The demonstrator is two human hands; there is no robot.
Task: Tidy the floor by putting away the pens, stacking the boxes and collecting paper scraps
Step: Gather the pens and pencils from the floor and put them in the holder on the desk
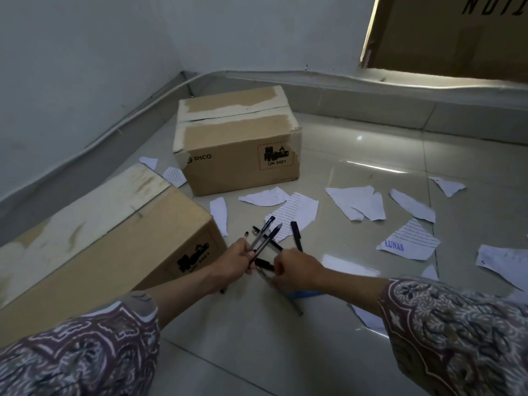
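My left hand (239,260) grips a bunch of pens (264,234) that fan upward just above the floor. My right hand (295,271) is curled low over the tiles and pinches another pen (264,274) lying there. A black pen (296,235) lies on the floor just beyond my right hand. Two cardboard boxes sit on the floor: a PICO box (237,144) by the corner and a larger box (94,232) at the left, close to my left arm. Several torn paper scraps (357,202) are scattered to the right and between the boxes.
Glossy grey tiles (357,164) cover the floor, which meets white walls with a cable (85,144) along the skirting. A big sheet of cardboard (445,32) leans at the upper right. A scrap printed LUNAS (408,242) lies right of my hands.
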